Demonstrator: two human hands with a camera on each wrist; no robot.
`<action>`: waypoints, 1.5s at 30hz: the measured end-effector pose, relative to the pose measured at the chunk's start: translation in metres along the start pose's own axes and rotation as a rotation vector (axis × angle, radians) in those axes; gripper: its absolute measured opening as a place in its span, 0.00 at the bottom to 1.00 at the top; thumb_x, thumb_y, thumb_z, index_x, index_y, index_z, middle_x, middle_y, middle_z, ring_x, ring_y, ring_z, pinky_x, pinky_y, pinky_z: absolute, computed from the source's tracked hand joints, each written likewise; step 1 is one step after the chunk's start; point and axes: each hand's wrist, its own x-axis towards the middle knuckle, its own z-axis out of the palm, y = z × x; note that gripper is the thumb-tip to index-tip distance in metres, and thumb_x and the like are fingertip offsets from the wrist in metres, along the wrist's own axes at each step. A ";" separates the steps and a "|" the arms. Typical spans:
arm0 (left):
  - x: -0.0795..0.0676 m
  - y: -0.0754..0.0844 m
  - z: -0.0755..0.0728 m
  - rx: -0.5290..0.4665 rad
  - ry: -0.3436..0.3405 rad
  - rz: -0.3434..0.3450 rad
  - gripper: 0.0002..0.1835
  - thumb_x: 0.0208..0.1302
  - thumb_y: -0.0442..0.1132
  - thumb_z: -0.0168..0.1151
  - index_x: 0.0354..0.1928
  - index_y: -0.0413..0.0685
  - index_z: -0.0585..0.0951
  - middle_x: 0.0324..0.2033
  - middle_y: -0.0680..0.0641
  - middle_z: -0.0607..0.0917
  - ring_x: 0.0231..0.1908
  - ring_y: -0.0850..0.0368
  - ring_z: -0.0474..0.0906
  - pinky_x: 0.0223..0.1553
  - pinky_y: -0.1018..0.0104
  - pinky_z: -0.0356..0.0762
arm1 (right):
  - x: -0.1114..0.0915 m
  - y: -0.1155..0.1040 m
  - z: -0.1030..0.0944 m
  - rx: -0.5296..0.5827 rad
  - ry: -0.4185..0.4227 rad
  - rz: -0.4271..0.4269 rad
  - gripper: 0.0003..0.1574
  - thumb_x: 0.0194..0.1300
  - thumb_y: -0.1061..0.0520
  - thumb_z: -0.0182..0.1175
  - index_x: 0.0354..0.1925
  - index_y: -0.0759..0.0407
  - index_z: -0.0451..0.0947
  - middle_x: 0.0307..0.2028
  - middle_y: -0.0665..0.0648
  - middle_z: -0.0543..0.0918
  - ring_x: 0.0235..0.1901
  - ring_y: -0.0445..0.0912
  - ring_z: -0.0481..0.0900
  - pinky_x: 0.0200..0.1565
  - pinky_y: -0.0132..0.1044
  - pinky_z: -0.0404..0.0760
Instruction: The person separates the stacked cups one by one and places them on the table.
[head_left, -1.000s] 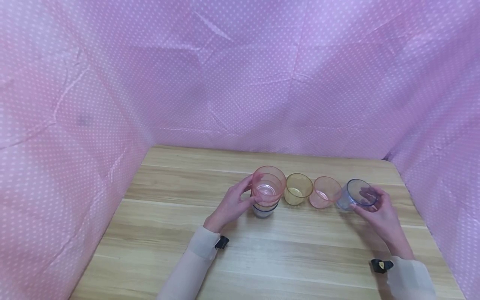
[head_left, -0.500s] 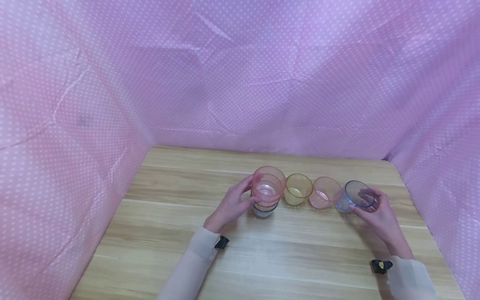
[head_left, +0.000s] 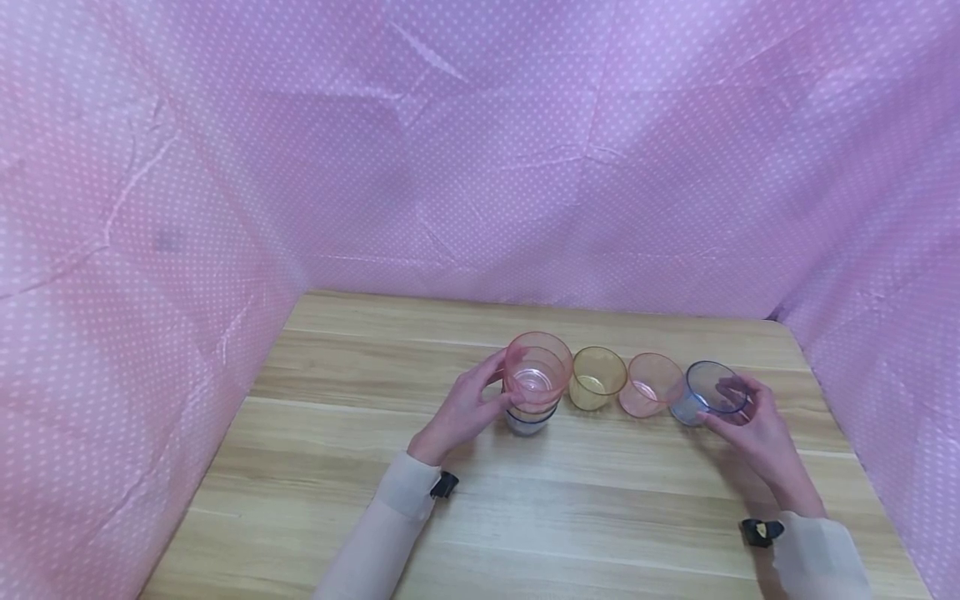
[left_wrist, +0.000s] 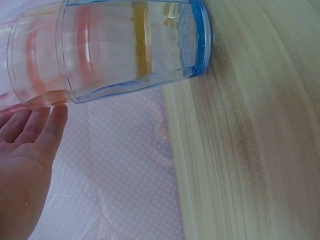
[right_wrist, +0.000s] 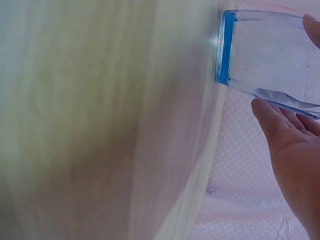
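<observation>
While the left hand (head_left: 467,410) is gripping the nested stack (head_left: 535,385) (layer count hard to tell), the right hand (head_left: 759,432) is holding the blue cup (head_left: 701,402) well right of it; yellow cup (head_left: 597,381) and pink cup (head_left: 648,387) are standing between, un-nested.

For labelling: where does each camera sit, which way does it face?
Head: head-worn, facing forward and down over the table; left hand and right hand show.
Left wrist: worn there, facing the cup stack; left hand shows.
Right wrist: worn there, facing the blue cup; right hand shows.
Head and left wrist share the cup stack.
</observation>
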 end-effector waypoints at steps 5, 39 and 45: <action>0.001 -0.002 0.001 0.005 0.001 0.004 0.47 0.66 0.71 0.57 0.79 0.52 0.64 0.73 0.48 0.73 0.66 0.44 0.76 0.69 0.50 0.73 | 0.000 -0.001 -0.001 -0.050 -0.008 0.011 0.54 0.61 0.70 0.72 0.73 0.76 0.49 0.61 0.63 0.71 0.51 0.26 0.75 0.51 0.13 0.75; 0.000 -0.003 0.003 -0.010 0.019 0.045 0.49 0.65 0.72 0.55 0.78 0.46 0.65 0.72 0.45 0.74 0.66 0.42 0.76 0.68 0.51 0.74 | -0.009 -0.094 0.040 -0.071 0.241 -0.444 0.43 0.54 0.74 0.71 0.69 0.69 0.72 0.67 0.64 0.77 0.67 0.37 0.72 0.68 0.25 0.68; 0.000 -0.003 0.004 -0.011 0.021 0.041 0.50 0.65 0.73 0.54 0.78 0.46 0.65 0.72 0.45 0.74 0.65 0.42 0.76 0.68 0.51 0.75 | -0.003 -0.108 0.065 -0.063 0.174 -0.605 0.41 0.65 0.55 0.71 0.68 0.75 0.71 0.66 0.73 0.75 0.71 0.43 0.69 0.72 0.31 0.66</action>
